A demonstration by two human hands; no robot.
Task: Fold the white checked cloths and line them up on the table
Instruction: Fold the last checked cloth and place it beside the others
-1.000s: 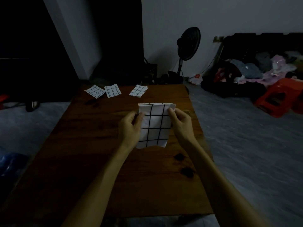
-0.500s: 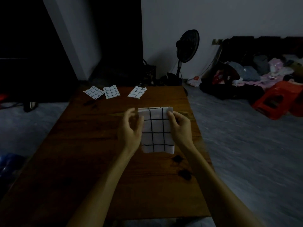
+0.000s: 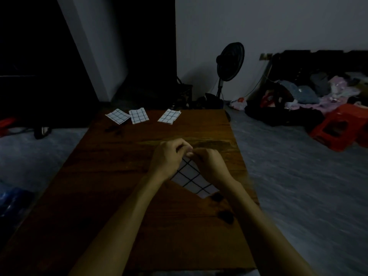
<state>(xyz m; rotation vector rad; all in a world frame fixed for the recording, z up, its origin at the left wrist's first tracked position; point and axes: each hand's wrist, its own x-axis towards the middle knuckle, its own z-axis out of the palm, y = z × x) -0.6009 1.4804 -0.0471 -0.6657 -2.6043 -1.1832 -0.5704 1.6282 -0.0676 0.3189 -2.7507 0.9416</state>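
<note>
Over a dim wooden tabletop [image 3: 111,196], the left hand [image 3: 169,158] and right hand [image 3: 209,166] meet fingertip to fingertip, both closed in a pinch on the top corner of a white checked cloth [image 3: 192,180], which hangs turned cornerwise between the wrists just above the wood. Three folded checked cloths [image 3: 137,115] lie in a row along the far edge, the right one set apart. A standing fan [image 3: 230,61] rises behind.

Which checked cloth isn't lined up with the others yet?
The checked cloth in the hands, held between the left hand and right hand mid-table. The other three folded cloths lie at the table's far edge.
</note>
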